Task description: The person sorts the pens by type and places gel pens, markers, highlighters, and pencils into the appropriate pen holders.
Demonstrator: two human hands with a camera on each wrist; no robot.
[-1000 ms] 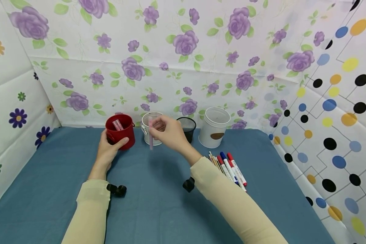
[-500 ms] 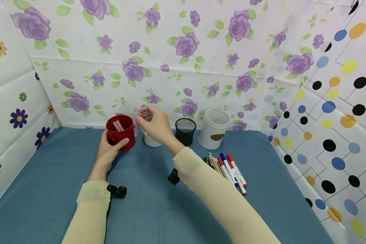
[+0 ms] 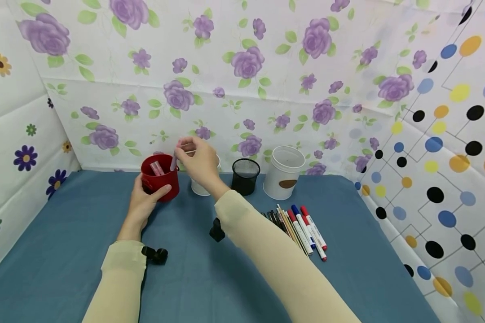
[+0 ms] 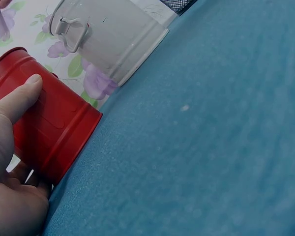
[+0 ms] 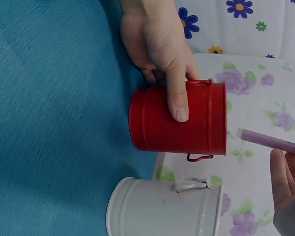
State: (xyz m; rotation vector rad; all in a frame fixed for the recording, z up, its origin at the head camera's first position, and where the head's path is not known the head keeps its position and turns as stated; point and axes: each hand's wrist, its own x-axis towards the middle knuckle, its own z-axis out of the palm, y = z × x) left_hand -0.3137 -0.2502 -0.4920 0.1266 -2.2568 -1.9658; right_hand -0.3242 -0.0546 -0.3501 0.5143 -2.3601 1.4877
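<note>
You had a blue cloth-covered table (image 3: 210, 278) before you, its surface matte and slightly fuzzy in the wrist views, reaching back to where the walls met it. The back wall (image 3: 242, 67) was hung with a white sheet printed with purple roses and green leaves, creased along a horizontal fold partway up. On your left stood a white panel (image 3: 12, 125) scattered with small daisy-like flowers in purple, yellow and green. On your right a white sheet (image 3: 448, 148) carried blue, yellow, orange and black dots joined by thin lines. The light was soft and even, throwing only faint shadows onto the cloth.
</note>
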